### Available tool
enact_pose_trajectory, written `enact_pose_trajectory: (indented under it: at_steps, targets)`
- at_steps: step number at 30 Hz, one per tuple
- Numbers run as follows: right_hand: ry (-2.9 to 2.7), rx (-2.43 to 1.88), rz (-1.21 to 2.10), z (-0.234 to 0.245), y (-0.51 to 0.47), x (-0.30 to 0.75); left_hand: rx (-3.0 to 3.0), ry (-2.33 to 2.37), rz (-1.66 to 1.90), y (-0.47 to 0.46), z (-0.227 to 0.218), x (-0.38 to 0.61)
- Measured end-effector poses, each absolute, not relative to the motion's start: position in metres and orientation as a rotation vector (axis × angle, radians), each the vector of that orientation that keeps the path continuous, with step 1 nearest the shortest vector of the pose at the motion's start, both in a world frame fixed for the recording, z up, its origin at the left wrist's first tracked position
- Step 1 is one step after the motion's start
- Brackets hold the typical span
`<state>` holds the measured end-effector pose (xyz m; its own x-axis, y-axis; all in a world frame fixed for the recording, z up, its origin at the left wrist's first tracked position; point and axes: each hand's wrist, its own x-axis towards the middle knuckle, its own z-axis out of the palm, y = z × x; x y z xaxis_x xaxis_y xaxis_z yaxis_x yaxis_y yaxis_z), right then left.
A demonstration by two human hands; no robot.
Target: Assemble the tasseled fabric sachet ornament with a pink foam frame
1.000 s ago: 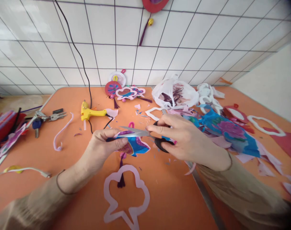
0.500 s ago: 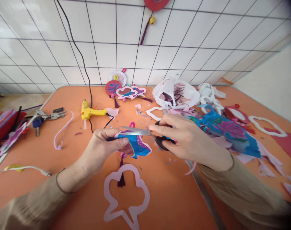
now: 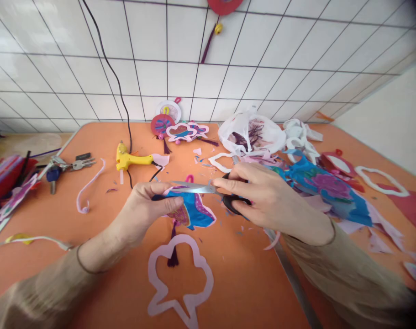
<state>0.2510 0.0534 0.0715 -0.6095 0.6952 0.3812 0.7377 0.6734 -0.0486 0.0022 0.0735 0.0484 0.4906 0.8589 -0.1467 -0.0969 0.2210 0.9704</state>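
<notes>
Between thumb and fingers, my left hand (image 3: 149,205) pinches a blue and purple patterned fabric ornament (image 3: 196,211) with a pink edge. A pink loop tops the ornament, and a dark purple tassel (image 3: 173,249) hangs below it. My right hand (image 3: 262,192) has its fingers in the black handles of a pair of scissors (image 3: 204,188). The blades lie across the ornament's upper edge, their tips close to my left fingers. Below, a pale pink fish-shaped paper frame (image 3: 208,278) lies on the orange table (image 3: 118,288).
A yellow glue gun (image 3: 134,161) lies at the back left, its black cord running up the wall. Keys (image 3: 81,163) and a pink pipe cleaner (image 3: 87,187) are at left. A white plastic bag (image 3: 272,137) and blue fabric scraps (image 3: 331,192) are at right.
My hands, the scissors and the ornament hold almost the same position. The ornament's right end has shifted very slightly; nothing was let go.
</notes>
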Motion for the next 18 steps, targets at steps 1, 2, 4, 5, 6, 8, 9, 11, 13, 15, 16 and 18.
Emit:
enact_pose_trajectory:
  at_steps: [1,2,4,5,6,8,9,11,13,15,16,18]
  targets:
    - [-2.521,-1.117,-0.164,0.0717,0.0532,0.2511,1.163,0.817,0.767,0.0738,0.0482,0.0015]
    - [-2.521,-1.106,-0.170,0.0719,0.0530,0.2512,1.164,0.814,0.760,0.0740,0.0480,0.0008]
    - [-2.522,-1.093,-0.178,0.0720,0.0527,0.2514,1.166,0.818,0.753,0.0742,0.0476,-0.0003]
    - [-2.521,-1.094,-0.177,0.0720,0.0525,0.2514,1.170,0.821,0.751,0.0743,0.0474,-0.0006]
    - [-2.519,-1.096,-0.174,0.0721,0.0525,0.2513,1.172,0.824,0.752,0.0744,0.0474,-0.0009]
    - [-2.516,-1.107,-0.169,0.0721,0.0526,0.2510,1.176,0.831,0.748,0.0748,0.0478,-0.0010]
    - [-2.516,-1.104,-0.169,0.0721,0.0527,0.2508,1.175,0.837,0.746,0.0751,0.0481,-0.0010]
    - [-2.518,-1.105,-0.163,0.0719,0.0530,0.2506,1.170,0.846,0.736,0.0758,0.0489,-0.0006]
    - [-2.523,-1.105,-0.146,0.0712,0.0532,0.2507,1.166,0.849,0.726,0.0765,0.0496,-0.0001]
    - [-2.525,-1.104,-0.128,0.0702,0.0533,0.2511,1.160,0.845,0.719,0.0768,0.0502,0.0002]
    - [-2.524,-1.104,-0.124,0.0697,0.0533,0.2512,1.155,0.843,0.717,0.0768,0.0504,0.0003]
    - [-2.518,-1.097,-0.123,0.0687,0.0535,0.2515,1.140,0.844,0.718,0.0766,0.0506,0.0003]
